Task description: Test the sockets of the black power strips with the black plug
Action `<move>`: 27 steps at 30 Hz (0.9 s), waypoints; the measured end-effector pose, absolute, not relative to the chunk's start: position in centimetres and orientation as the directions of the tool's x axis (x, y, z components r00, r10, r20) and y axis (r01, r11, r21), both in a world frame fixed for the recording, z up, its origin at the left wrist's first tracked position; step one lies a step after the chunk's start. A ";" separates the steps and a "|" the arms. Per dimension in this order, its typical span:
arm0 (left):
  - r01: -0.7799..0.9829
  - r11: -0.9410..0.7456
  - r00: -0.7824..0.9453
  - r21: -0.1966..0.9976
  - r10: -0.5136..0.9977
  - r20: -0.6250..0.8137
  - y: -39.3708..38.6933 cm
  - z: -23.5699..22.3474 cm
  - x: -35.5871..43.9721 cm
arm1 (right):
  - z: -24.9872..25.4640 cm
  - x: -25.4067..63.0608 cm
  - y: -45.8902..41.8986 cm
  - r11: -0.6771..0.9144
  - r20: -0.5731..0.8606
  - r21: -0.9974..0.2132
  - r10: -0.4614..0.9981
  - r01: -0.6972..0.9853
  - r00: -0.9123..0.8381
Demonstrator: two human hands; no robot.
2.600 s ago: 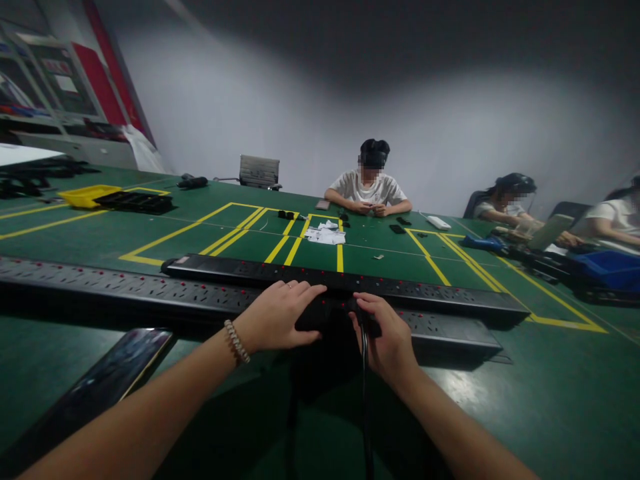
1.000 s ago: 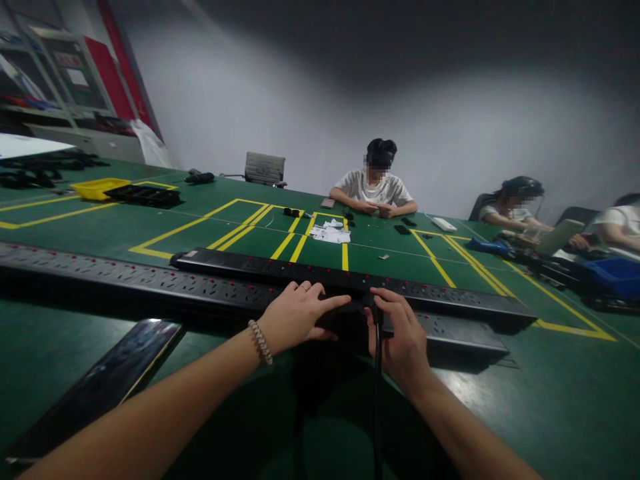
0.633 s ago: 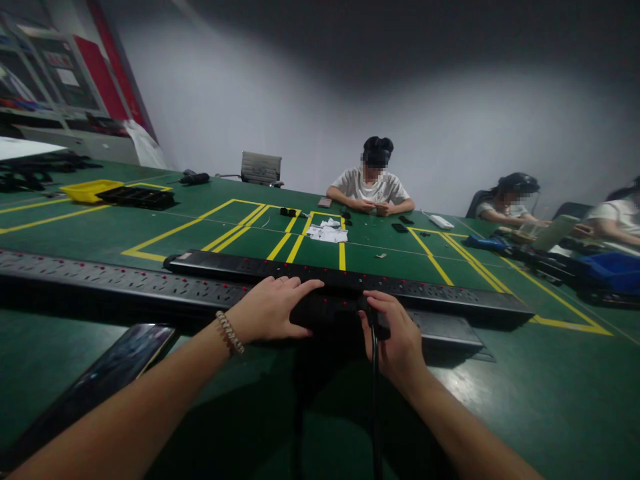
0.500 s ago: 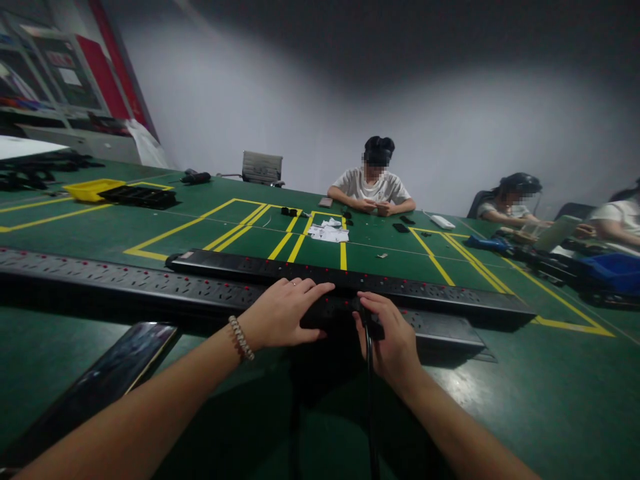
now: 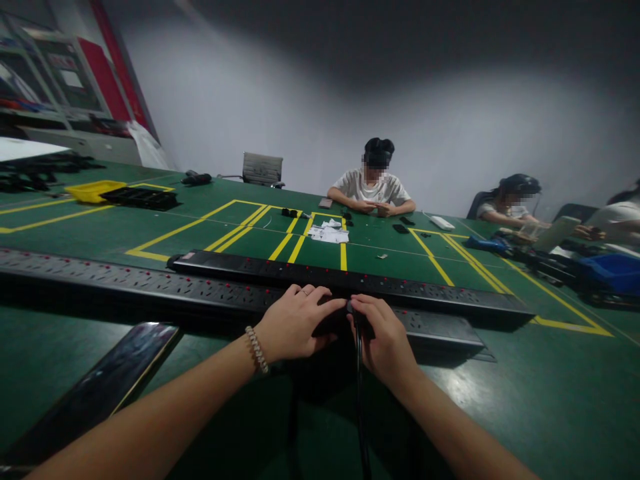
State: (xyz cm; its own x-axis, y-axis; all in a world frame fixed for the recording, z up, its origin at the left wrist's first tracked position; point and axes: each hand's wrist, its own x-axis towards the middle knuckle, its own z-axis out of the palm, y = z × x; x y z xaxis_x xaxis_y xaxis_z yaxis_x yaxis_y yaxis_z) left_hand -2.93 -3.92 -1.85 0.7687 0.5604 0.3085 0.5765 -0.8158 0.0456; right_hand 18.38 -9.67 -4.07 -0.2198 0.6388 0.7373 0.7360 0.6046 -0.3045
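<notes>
At the far left, a pile of dark parts (image 5: pixel 30 175) is running out of view, its pieces merging in the dimness. Nearer you, a glossy dark slab (image 5: pixel 110 380) is lying on the green surface (image 5: pixel 550 400), your left forearm covering part of its near end. The long socket strip (image 5: pixel 125 280) is stretching past the left edge, and your hands are hiding its middle, so you cannot be telling whether the black length (image 5: pixel 440 330) emerging at the right is the same piece. A second socket strip (image 5: pixel 300 270) is lying just behind. Your left hand (image 5: pixel 295 323), wearing a beaded bracelet (image 5: pixel 256 350), is spreading over the long strip; shadow beneath the palm is concealing whether that grip is grasping anything. Its index fingertip is ending right beside the black plug (image 5: pixel 349 307). Your right hand (image 5: pixel 385 337) is pinching that plug, its grip closing between thumb and fingers above the strip; its prongs are staying hidden. The cable (image 5: pixel 359 387) is dropping out of the bottom edge. At far right, the frame is cutting off a blue tray (image 5: pixel 613 270) and a seated person (image 5: pixel 620 223).
</notes>
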 end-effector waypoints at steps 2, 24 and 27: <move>0.581 -0.813 0.769 0.039 0.564 0.303 -3.9 -1.8 -2.9 | -4.0 18.3 -9.7 0.604 0.736 -0.304 0.640 0.737 -0.221; 0.612 -0.791 0.754 0.019 0.591 0.286 -3.6 -1.7 -2.9 | -2.5 18.5 -10.2 0.584 0.881 -0.236 0.466 0.777 -0.083; 0.602 -0.798 0.766 0.010 0.582 0.272 -2.8 -1.9 -3.1 | -2.8 19.0 -10.1 0.576 0.863 -0.245 0.496 0.780 -0.095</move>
